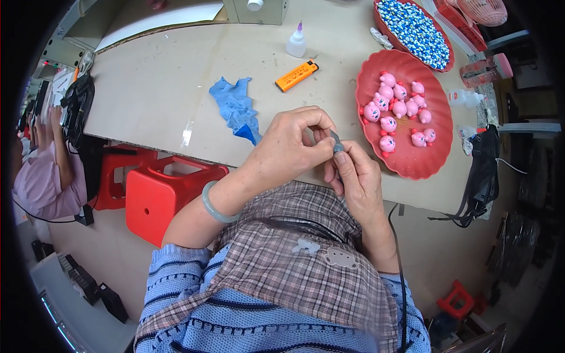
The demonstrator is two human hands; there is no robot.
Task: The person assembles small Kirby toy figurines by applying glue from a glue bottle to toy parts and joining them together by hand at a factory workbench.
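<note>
My left hand point(297, 141) and my right hand point(358, 173) meet in front of me, just over the table's near edge. Between their fingertips is a small grey-green piece point(337, 145), mostly covered, so its kind cannot be made out. Fingers of both hands are pinched closed on it. To the right of my hands lies a red scalloped tray point(432, 160) bearing several round pink figurines point(388, 124) with red feet. A ragged blue cloth point(234, 103) is spread to the left of my left hand.
Farther back are an orange flat case point(296, 76) with a black end and a squeeze bottle point(296, 44) with a purple tip. A second red tray point(382, 32) holds tiny blue-and-white pieces. Red stools point(154, 197) stand at left, near another person point(50, 170).
</note>
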